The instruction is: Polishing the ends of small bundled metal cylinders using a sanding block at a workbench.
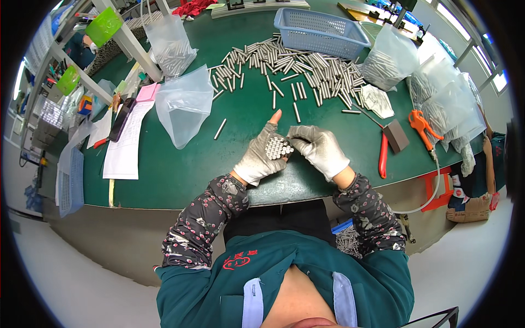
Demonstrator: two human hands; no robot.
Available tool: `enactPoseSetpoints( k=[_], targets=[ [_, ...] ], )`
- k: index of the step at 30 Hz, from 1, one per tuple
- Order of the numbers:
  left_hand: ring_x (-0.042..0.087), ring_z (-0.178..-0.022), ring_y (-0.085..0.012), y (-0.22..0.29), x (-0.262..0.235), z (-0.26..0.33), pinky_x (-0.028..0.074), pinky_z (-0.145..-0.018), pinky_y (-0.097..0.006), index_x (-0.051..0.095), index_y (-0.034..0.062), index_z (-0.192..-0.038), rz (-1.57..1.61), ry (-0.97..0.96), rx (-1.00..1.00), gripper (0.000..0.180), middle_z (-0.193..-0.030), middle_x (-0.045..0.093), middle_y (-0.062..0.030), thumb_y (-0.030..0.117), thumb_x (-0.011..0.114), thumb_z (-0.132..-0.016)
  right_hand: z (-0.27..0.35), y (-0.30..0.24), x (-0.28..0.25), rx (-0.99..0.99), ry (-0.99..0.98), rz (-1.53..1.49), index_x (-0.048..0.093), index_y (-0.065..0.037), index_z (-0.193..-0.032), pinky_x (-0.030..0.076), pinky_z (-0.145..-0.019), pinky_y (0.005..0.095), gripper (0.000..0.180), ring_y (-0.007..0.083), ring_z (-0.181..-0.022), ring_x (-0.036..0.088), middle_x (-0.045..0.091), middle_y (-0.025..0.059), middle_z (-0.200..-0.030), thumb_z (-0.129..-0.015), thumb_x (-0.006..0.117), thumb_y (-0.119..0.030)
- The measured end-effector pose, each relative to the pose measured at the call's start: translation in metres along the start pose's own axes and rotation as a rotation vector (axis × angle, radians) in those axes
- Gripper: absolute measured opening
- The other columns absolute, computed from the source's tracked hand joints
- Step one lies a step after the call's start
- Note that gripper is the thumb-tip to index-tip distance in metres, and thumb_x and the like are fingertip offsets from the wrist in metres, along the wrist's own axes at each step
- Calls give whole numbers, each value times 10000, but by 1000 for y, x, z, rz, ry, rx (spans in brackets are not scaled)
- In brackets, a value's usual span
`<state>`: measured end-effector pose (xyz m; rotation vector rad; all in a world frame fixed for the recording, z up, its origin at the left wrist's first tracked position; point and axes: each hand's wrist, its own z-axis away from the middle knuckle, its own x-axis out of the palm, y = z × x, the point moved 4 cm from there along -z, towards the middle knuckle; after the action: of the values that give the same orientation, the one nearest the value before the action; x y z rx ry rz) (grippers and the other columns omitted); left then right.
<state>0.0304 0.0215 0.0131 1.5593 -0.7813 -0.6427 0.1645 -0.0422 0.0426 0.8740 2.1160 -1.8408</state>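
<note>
On my feed, the left hand [256, 160] has its grip curled around a bundle of metal pins [278, 148] above the tabletop [191, 183]; the right hand [321, 150] bunches beside it, contents I cannot tell.

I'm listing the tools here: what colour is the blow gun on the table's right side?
The blow gun is orange, clearest in the head view.
</note>
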Motion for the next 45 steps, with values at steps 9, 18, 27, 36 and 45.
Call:
enactPoseSetpoints(
  k=[9,18,27,36,45],
  targets=[
    [493,-707,-59,-7,-1,-1,434,-673,-182,104,206,-1429,57,-42,-28,1045,-833,512,29,-137,625,-591,-13,-32,-3,-384,-123,399,631,-93,-846,470,-635,370,122,276,-718,601,618,92,-751,-756,600,-168],
    [497,-747,-61,-5,-2,1,432,-704,-190,100,174,-1429,54,-28,-8,1030,-870,535,17,-121,630,-597,-11,-27,-9,-304,-139,380,615,-64,-880,480,-589,319,136,224,-642,613,624,78,-716,-771,592,-144],
    [510,-766,-65,-6,-2,0,435,-735,-199,123,160,-1426,36,-46,15,1004,-872,547,15,-113,632,-604,23,1,8,-258,-182,297,582,-23,-884,473,-667,363,170,322,-748,579,607,139,-795,-715,581,-23],
    [500,-753,-71,-5,-1,1,431,-726,-194,136,169,-1425,86,-35,-42,1013,-876,528,12,-107,642,-593,0,-18,-4,-292,1,291,631,-75,-867,476,-659,367,144,291,-732,594,617,100,-775,-729,606,-110],
    [488,-757,-70,-3,-2,1,420,-714,-191,139,178,-1426,11,-21,-35,1017,-884,517,19,-106,638,-587,-21,-28,-2,-256,-243,447,664,-108,-844,479,-654,373,151,282,-729,606,636,90,-769,-741,608,-203]
  ],
)
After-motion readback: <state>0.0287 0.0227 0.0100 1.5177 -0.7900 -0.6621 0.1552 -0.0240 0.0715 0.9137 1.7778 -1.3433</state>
